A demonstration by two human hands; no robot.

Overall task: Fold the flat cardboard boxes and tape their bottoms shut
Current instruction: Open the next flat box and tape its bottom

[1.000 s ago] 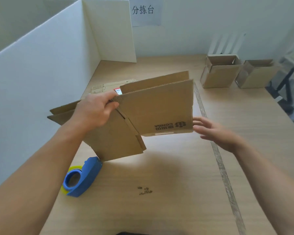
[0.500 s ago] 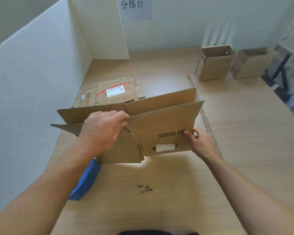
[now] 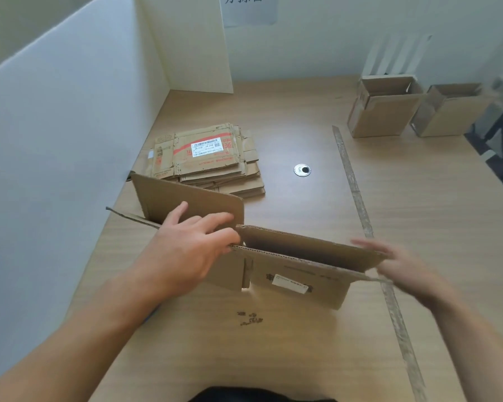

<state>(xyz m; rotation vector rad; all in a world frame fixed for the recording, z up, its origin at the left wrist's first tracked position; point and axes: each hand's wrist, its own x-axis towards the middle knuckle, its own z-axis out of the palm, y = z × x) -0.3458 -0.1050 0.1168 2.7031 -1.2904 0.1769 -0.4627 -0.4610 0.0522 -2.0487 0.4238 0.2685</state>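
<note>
A half-opened brown cardboard box (image 3: 302, 285) stands on edge on the wooden table (image 3: 273, 358), its two long panels parted by a narrow gap. My left hand (image 3: 186, 250) rests on its left top edge. The fingers are spread, some lying on the raised far flap (image 3: 186, 204) and some touching the near panel's rim. My right hand (image 3: 401, 268) is blurred at the box's right corner, fingers stretched out against the edge. A stack of flat boxes (image 3: 209, 158) lies behind, the top one with a white label.
Two folded open boxes (image 3: 384, 114) (image 3: 453, 111) stand at the far right. A white partition (image 3: 55, 140) walls the left side. A round cable grommet (image 3: 302, 170) and a taped seam (image 3: 357, 198) mark the table. My left forearm hides the tape dispenser.
The box has come down onto the table and its panels have parted. My left hand's grip has loosened into spread fingers, and my right hand has shifted to the right corner.
</note>
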